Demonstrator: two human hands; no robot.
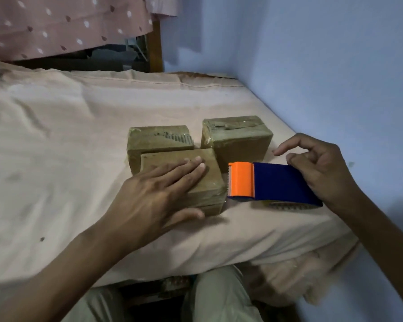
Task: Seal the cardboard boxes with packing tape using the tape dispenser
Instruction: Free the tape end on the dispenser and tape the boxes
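Left hand (158,194) lies flat, fingers straight and together, on the nearest box (209,180) on the bed (56,140). Just right of that box, the tape dispenser (275,182); right hand (321,163) fingers curl on its rear end. Two boxes (237,140) sit behind.

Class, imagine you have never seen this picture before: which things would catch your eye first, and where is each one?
The bright orange and blue tape dispenser stands out first, lying on the bed sheet under the right hand. Next come three brown cardboard boxes clustered mid-bed, just left of the dispenser. The left hand rests flat on the nearest box, fingers straight.
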